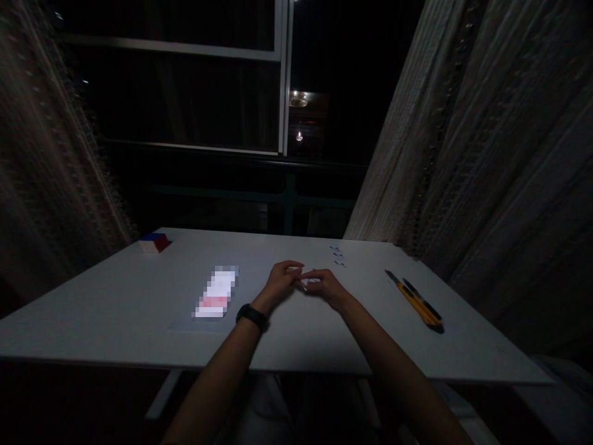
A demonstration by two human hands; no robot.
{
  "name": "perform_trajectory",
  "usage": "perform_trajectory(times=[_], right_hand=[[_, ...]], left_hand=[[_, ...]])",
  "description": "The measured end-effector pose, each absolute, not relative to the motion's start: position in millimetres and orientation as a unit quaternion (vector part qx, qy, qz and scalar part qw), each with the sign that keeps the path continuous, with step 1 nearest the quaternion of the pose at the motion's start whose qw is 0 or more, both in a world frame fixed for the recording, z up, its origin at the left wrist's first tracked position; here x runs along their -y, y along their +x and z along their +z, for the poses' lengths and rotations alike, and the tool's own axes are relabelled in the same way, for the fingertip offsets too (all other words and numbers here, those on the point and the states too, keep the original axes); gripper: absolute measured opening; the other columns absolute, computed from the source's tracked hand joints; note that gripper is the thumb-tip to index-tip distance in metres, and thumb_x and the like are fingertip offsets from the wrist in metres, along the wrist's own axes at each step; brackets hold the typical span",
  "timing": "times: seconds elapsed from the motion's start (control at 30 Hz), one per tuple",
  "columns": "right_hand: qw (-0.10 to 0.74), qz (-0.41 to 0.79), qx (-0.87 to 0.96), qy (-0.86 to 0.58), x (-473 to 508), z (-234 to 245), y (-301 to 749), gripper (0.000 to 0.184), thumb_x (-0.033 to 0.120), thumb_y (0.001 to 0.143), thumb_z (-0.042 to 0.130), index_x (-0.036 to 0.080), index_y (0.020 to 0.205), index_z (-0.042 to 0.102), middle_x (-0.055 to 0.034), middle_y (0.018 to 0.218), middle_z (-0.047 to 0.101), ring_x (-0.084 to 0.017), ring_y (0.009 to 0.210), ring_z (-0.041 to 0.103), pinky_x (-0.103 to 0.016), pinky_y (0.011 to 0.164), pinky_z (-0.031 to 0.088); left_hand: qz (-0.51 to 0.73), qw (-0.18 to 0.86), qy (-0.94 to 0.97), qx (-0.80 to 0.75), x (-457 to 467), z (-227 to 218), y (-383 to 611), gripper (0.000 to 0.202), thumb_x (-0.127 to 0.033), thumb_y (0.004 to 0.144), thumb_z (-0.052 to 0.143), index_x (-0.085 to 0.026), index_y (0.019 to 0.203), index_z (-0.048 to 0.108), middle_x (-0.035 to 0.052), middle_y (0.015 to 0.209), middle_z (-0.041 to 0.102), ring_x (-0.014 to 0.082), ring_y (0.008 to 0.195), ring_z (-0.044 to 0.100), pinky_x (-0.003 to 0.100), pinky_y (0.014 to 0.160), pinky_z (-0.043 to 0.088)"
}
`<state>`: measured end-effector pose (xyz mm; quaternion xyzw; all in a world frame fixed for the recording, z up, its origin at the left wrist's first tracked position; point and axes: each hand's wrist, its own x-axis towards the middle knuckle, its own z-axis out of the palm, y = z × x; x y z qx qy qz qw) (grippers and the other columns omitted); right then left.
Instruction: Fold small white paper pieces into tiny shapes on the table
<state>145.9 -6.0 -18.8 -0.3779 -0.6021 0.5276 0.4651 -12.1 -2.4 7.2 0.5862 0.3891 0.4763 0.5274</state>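
Over the middle of the white table, my left hand [283, 279] and my right hand [327, 287] meet at the fingertips. Between them is a small white piece [306, 282] that looks like folded paper, partly covered by the fingers. My right hand pinches it between thumb and fingers. My left fingertips close on its left edge. A dark watch [252, 317] circles my left wrist. Just beyond my right hand, several small dark marks or pieces [338, 254] form a short column; they are too small to name.
Left of my hands lies a phone [217, 293] with a lit, pixelated screen. A yellow utility knife [417, 304] and a slim black pen-like item [422, 298] lie at the right. A coloured cube [154, 243] sits at the far left corner. Curtains [504, 154] hang beside the dark window.
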Motion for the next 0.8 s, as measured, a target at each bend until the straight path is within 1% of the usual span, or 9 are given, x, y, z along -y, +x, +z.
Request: perform_trajectory(times=[0.1, 0.27, 0.37, 0.53, 0.7, 0.8], right_hand=[[0.466, 0.520, 0.606, -0.381, 5.0, -20.3, 147.2, 0.028, 0.024, 0.052, 0.075, 0.018, 0.079, 0.074, -0.0024, 0.070, 0.063, -0.014, 0.065, 0.054, -0.031, 0.062, 0.042], [0.462, 0.537, 0.610, -0.356, 2.7, -22.9, 148.5, 0.024, 0.022, 0.049, 0.077, 0.019, 0.072, 0.074, -0.0042, 0.081, 0.066, -0.018, 0.076, 0.058, -0.033, 0.070, 0.044], [0.463, 0.538, 0.612, -0.350, 1.9, -23.6, 148.9, 0.021, 0.022, 0.047, 0.079, 0.018, 0.067, 0.073, -0.0046, 0.083, 0.067, -0.019, 0.077, 0.059, -0.034, 0.071, 0.046], [0.453, 0.533, 0.621, -0.353, -0.2, -25.6, 150.3, 0.024, 0.025, 0.045, 0.080, 0.017, 0.067, 0.073, -0.0053, 0.082, 0.067, -0.019, 0.078, 0.060, -0.037, 0.072, 0.047], [0.456, 0.485, 0.642, -0.380, -2.8, -28.0, 152.4, 0.025, 0.026, 0.044, 0.082, 0.017, 0.066, 0.073, -0.0039, 0.074, 0.065, -0.020, 0.078, 0.059, -0.039, 0.075, 0.047], [0.459, 0.476, 0.654, -0.367, -2.6, -26.4, 152.8, 0.027, 0.027, 0.047, 0.081, 0.019, 0.070, 0.073, -0.0043, 0.079, 0.065, -0.021, 0.082, 0.059, -0.039, 0.077, 0.047]], left_hand=[[0.469, 0.520, 0.597, -0.390, 2.7, 8.1, -12.1, 0.027, -0.024, 0.067, 0.062, -0.007, 0.088, 0.065, 0.0012, 0.049, 0.059, 0.0099, 0.044, 0.051, 0.020, 0.044, 0.032], [0.465, 0.488, 0.628, -0.389, -1.3, 3.4, -11.9, 0.023, -0.020, 0.067, 0.060, -0.008, 0.086, 0.066, -0.0003, 0.050, 0.058, 0.0089, 0.045, 0.050, 0.019, 0.045, 0.034], [0.458, 0.465, 0.644, -0.399, -2.9, 1.9, -11.6, 0.023, -0.020, 0.068, 0.059, -0.008, 0.086, 0.066, -0.0007, 0.050, 0.057, 0.0089, 0.045, 0.048, 0.019, 0.044, 0.034], [0.454, 0.451, 0.659, -0.396, -4.4, -0.5, -11.7, 0.026, -0.022, 0.070, 0.058, -0.008, 0.090, 0.066, 0.0011, 0.052, 0.060, 0.0109, 0.048, 0.053, 0.020, 0.047, 0.038], [0.462, 0.413, 0.671, -0.406, -7.1, -3.5, -11.8, 0.022, -0.024, 0.071, 0.057, -0.009, 0.084, 0.067, 0.0053, 0.062, 0.065, 0.0133, 0.056, 0.058, 0.022, 0.053, 0.042], [0.456, 0.402, 0.681, -0.410, -7.5, -4.0, -12.3, 0.022, -0.025, 0.071, 0.055, -0.010, 0.082, 0.067, 0.0058, 0.065, 0.066, 0.0136, 0.057, 0.058, 0.022, 0.054, 0.042]])
